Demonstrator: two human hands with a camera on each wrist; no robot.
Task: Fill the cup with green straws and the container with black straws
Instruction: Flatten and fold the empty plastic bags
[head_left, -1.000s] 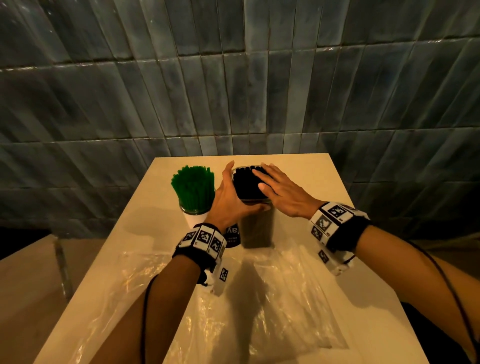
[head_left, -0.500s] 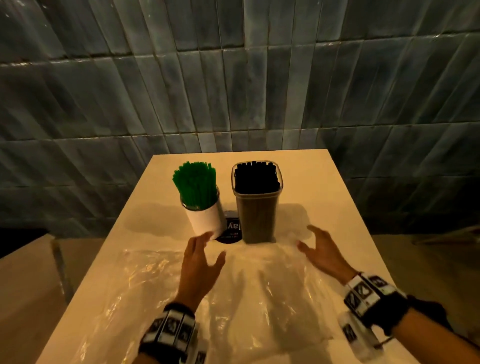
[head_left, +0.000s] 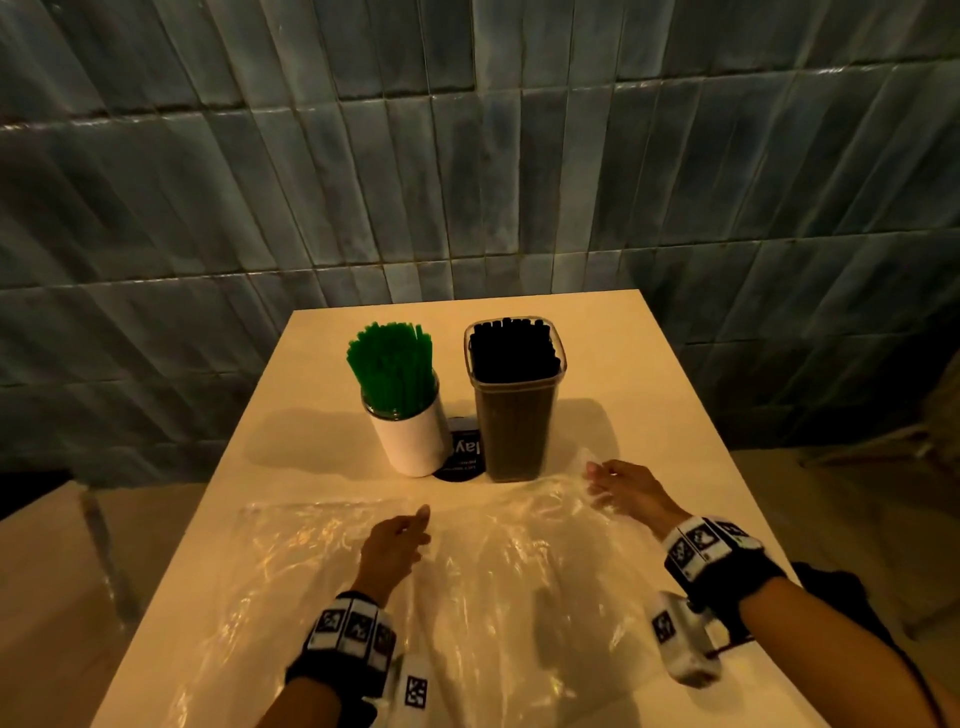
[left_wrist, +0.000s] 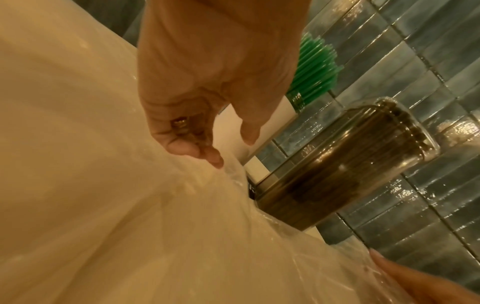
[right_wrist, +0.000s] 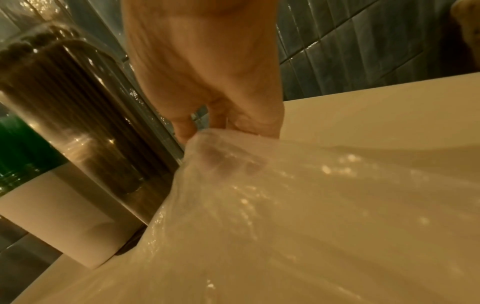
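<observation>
A white cup (head_left: 413, 441) packed with green straws (head_left: 390, 364) stands mid-table. Right of it is a clear container (head_left: 514, 426) full of black straws (head_left: 514, 348). A clear plastic bag (head_left: 478, 582) lies flat in front of both. My left hand (head_left: 400, 540) rests on the bag below the cup; its curled fingertips (left_wrist: 213, 161) touch the film and the thumb stays apart. My right hand (head_left: 618, 486) is at the bag's far right corner beside the container, and its fingers (right_wrist: 221, 160) pinch the raised film.
A round black disc with white lettering (head_left: 464, 460) lies between the bases of the cup and the container. The cream table (head_left: 649, 395) ends at a dark tiled wall (head_left: 467, 182). Floor drops off on both sides.
Both hands left the top of the black straws and came back down to the plastic bag. The right hand has taken hold of the bag's corner; the left now touches the film.
</observation>
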